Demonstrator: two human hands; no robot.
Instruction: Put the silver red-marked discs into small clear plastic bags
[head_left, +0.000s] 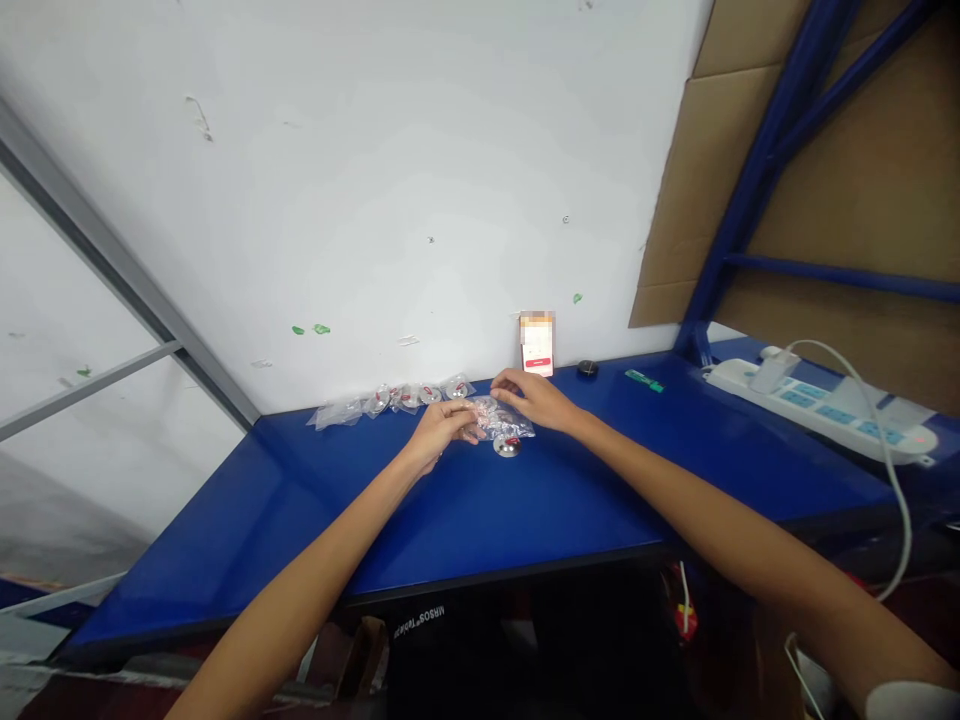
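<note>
The left hand (442,430) pinches the clear bag (504,418), best kept steady, though from here I can't tell whether the curled right hand (540,399) grips anything

We see a bright wall (450,150), a shine on the blue table (585,500), dark shade below it, stretched picture edges, and blurry squares on the glowing phone (537,350).

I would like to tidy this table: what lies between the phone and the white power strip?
In the head view, a small black object and a green item lie between the phone and the white power strip.
</note>
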